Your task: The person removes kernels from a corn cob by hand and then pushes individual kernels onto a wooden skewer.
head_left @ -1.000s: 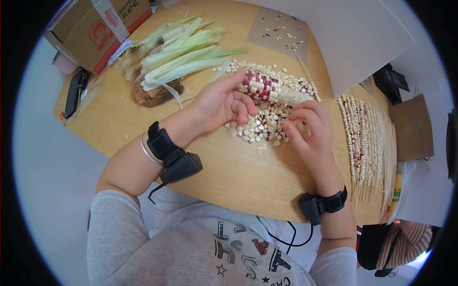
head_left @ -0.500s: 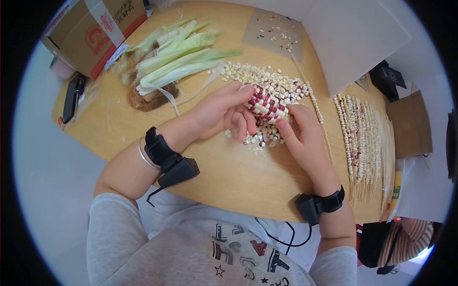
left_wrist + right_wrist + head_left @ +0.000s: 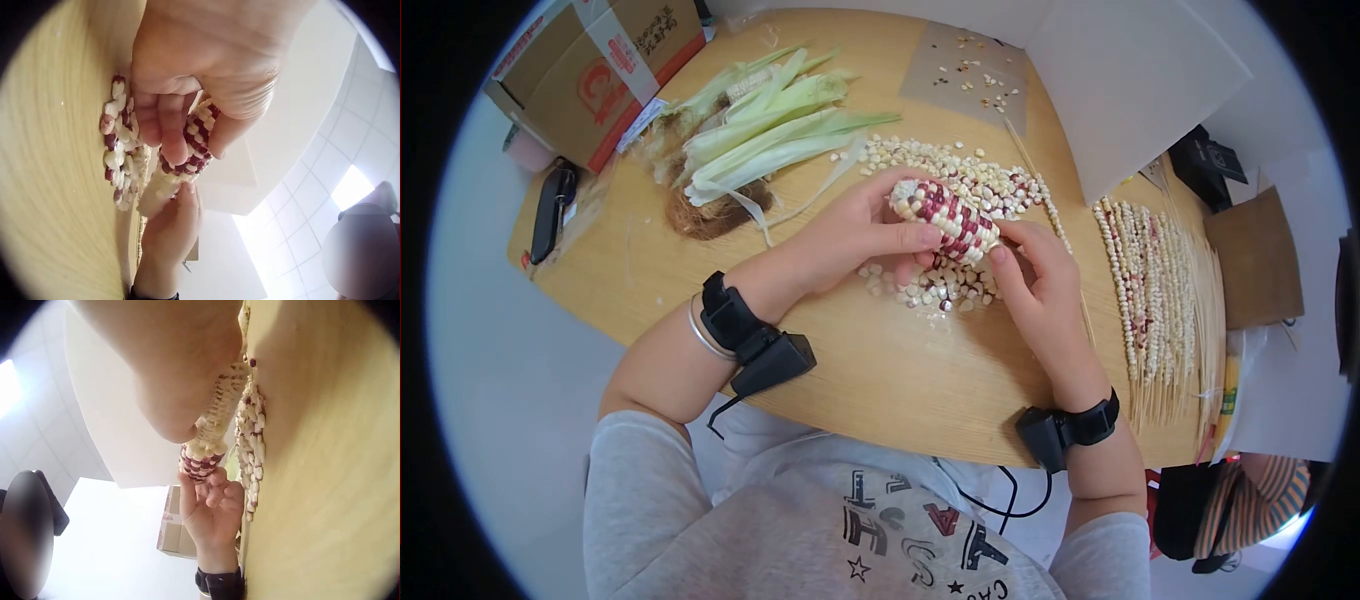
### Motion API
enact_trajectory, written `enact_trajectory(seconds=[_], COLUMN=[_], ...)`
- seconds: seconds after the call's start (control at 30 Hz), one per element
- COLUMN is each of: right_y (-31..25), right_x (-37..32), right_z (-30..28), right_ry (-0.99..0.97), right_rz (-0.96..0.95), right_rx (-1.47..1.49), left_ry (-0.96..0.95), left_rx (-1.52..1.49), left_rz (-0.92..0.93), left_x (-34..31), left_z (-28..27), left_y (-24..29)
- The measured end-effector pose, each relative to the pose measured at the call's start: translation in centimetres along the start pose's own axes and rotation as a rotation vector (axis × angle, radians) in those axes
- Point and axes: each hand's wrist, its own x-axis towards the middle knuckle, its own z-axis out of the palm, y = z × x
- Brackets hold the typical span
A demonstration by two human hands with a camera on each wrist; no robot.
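Both hands hold a corn cob (image 3: pixel 956 224) with dark red and cream kernels, over a pile of loose kernels (image 3: pixel 990 183). My left hand (image 3: pixel 862 235) grips its kernel-covered left part, thumb across the near side. At the other end, my right hand (image 3: pixel 1040 278) pinches the cob, thumb at the edge of the kernel rows. A stripped, pale stretch of cob (image 3: pixel 222 403) shows in the right wrist view, partly behind the right hand. Loose kernels (image 3: pixel 119 153) lie on the table below the left fingers.
Corn husks (image 3: pixel 775 150) with brown silk lie left of the pile, near a cardboard box (image 3: pixel 590 80). A skewer threaded with kernels (image 3: pixel 1051 212) lies beside the pile. Several more threaded skewers (image 3: pixel 1140 290) are at the right. A grey sheet (image 3: pixel 920 85) bears scattered kernels. White panels (image 3: pixel 1130 90) stand behind.
The cob has turned, hiding its bare stretch in the head view and showing more red and cream kernels. My left thumb has come down across it; my right fingers have closed onto its end.
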Motion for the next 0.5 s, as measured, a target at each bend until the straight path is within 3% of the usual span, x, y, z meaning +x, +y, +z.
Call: enact_trajectory(seconds=[0.03,0.1,0.27,0.5], right_y=[0.3,1.1,1.0,0.8], right_x=[0.2,0.5,0.3,0.5], right_z=[0.1,0.1,-0.1,-0.6], right_ry=[-0.003,0.121,0.100,0.141], right_rz=[-0.002,-0.263,-0.274,-0.268], right_rx=[0.002,-0.173,-0.162,-0.257], left_ry=[0.051,0.051,0.039,0.210], left_rx=[-0.031,-0.038,-0.043,-0.264], left_rz=[-0.019,-0.012,-0.040,0.027], left_x=[0.0,-0.2,-0.3,0.6], left_z=[0.0,0.3,0.3,-1.2], left_y=[0.1,0.5,0.5,0.2])
